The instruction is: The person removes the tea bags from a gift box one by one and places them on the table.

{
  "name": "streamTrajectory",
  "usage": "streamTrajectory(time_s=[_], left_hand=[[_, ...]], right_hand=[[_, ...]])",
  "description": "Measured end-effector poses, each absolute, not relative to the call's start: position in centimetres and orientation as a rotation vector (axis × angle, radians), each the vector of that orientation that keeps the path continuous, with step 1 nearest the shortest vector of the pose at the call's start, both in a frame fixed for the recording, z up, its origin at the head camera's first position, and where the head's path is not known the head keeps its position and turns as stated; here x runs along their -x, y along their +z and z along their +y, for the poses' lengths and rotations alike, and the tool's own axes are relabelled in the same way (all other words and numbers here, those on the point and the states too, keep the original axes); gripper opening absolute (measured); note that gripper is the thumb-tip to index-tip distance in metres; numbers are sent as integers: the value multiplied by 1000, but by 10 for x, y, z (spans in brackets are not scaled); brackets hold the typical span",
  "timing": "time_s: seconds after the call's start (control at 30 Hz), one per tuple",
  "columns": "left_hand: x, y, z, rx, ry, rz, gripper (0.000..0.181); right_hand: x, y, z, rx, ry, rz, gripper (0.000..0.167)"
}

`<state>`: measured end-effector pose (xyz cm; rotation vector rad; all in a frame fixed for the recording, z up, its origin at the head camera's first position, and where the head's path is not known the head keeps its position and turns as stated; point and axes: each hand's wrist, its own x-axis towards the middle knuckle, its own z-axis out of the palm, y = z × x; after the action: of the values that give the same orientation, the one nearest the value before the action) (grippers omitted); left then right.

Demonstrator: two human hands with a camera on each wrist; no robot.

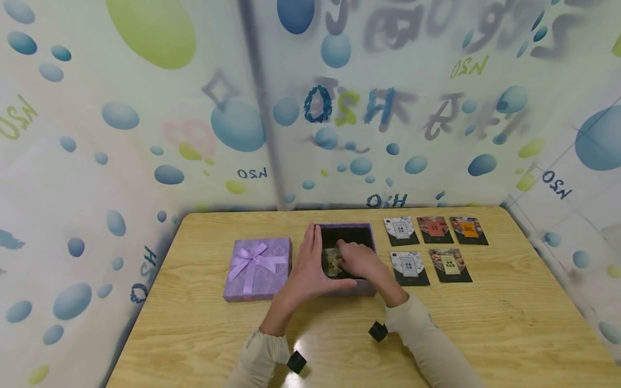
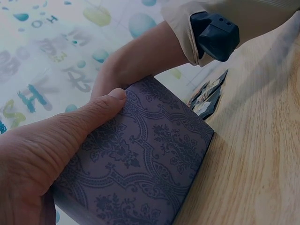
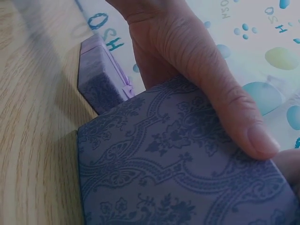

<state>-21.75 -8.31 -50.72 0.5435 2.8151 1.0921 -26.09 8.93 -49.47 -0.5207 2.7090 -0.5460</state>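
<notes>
A purple patterned gift box (image 1: 350,289), lid off and dark inside, stands on the table. My left hand (image 1: 306,264) holds its near left corner, fingers along the left wall. In the left wrist view, the left thumb (image 2: 105,104) presses on the patterned near wall. My right hand (image 1: 361,261) reaches into the box over its right side, fingers curled at the edge of a dark packet with a green label (image 1: 332,262). Its fingertips are partly hidden, and both wrist views show only the box's outside.
A purple lid with a ribbon bow (image 1: 258,268) lies left of the box. To the right lie several dark packets, among them a white-labelled one (image 1: 409,268), a red one (image 1: 435,229), an orange one (image 1: 469,230) and a green one (image 1: 450,264). A patterned curtain (image 1: 339,161) hangs behind the table (image 1: 485,328).
</notes>
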Motion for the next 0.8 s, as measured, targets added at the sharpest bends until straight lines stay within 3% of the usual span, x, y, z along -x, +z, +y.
streamTrajectory(time_s=[0.8], left_hand=[[219,-506,-83,-537,1066,2810,148]], right_hand=[[258,-494,91,543,-575,2724,22]])
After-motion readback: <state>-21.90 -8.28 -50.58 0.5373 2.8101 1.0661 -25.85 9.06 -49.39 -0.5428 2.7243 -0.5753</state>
